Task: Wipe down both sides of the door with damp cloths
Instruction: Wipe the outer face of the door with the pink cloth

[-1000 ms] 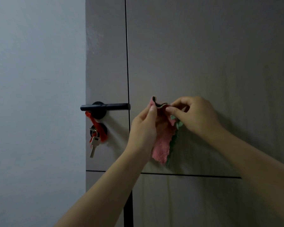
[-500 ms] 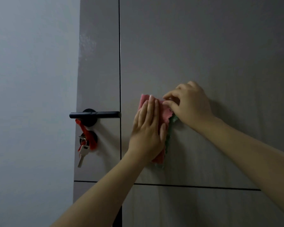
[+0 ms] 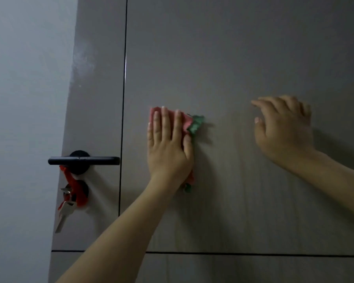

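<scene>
Cloth: your pink-and-green fuzzy cloth [image 3: 187, 123] lies flat on the grey panelled door [image 3: 223, 58], right of the black lever handle [image 3: 84, 160].
Left hand [image 3: 169, 148]: grip flat, straight fingers pressing the cloth.
Right hand [image 3: 284, 127]: grip loose, holding nothing, further right of the handle.
Keys: silver keys on a red strap [image 3: 66, 203] hang below the handle.

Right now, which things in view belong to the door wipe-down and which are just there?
In the job:
- door
- pink and green cloth, pressed flat to the door by the left hand
- right hand, off the cloth, holding nothing

Just there:
- black lever handle
- key on a red strap, hanging at the lock
- wall
</scene>
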`<state>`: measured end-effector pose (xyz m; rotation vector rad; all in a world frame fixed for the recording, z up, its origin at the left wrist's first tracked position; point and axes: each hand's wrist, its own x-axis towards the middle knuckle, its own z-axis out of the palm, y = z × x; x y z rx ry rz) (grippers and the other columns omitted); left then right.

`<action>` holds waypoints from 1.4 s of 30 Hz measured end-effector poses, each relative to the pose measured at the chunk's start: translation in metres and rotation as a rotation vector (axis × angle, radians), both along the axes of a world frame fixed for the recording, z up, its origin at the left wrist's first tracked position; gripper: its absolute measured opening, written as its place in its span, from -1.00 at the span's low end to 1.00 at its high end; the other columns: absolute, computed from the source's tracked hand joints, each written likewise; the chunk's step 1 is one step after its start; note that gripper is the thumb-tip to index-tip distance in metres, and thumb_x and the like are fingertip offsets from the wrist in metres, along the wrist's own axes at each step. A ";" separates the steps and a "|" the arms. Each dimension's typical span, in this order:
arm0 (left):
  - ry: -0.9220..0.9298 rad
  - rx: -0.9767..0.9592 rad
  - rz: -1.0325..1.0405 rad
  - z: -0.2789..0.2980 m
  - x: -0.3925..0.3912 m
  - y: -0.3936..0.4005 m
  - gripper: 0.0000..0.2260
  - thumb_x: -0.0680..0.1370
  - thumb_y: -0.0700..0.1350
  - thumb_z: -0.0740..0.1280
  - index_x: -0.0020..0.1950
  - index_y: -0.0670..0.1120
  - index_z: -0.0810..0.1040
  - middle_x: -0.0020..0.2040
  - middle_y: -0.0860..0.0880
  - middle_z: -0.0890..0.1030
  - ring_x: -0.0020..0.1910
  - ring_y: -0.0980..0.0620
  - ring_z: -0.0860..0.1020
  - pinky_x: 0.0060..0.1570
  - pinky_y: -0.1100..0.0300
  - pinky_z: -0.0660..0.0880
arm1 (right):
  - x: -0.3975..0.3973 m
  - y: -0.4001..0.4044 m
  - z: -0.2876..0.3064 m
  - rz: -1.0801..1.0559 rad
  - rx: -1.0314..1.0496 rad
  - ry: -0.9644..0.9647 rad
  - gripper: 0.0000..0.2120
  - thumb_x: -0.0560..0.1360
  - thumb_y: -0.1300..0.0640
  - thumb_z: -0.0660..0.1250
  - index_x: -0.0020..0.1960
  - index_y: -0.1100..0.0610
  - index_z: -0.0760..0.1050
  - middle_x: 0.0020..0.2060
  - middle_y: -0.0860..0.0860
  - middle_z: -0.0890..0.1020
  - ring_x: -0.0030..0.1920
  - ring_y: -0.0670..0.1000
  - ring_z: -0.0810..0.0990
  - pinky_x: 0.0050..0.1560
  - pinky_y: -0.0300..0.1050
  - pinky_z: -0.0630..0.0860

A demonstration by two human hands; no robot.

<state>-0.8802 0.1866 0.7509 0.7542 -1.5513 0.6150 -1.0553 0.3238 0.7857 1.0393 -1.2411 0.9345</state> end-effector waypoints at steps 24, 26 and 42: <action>-0.102 -0.183 -0.072 0.052 -0.133 0.061 -0.47 0.62 0.05 0.02 0.56 -0.11 0.09 0.56 -0.16 0.02 0.55 -0.13 -0.09 0.51 0.02 -0.19 | -0.103 0.055 -0.046 -0.101 0.006 -0.088 -0.55 0.43 0.06 0.12 0.21 0.25 0.51 0.15 0.16 0.56 0.12 0.24 0.49 0.14 0.05 0.26; -0.325 -0.307 -0.127 0.013 -0.150 0.071 -0.48 0.60 0.04 0.08 0.53 -0.14 0.20 0.54 -0.18 0.14 0.54 -0.16 0.00 0.51 -0.04 -0.04 | -0.110 0.062 -0.046 -0.102 -0.008 -0.105 -0.56 0.43 0.07 0.14 0.21 0.27 0.51 0.15 0.18 0.56 0.13 0.25 0.49 0.16 0.06 0.25; -0.612 -0.510 -0.105 0.027 -0.166 0.074 -0.48 0.60 0.09 0.04 0.50 -0.12 0.27 0.51 -0.15 0.23 0.52 -0.13 0.13 0.51 0.02 0.04 | -0.147 0.079 -0.050 -0.120 -0.010 -0.073 -0.63 0.44 0.05 0.09 0.02 0.18 0.60 -0.04 0.06 0.65 0.06 0.16 0.55 0.14 -0.01 0.24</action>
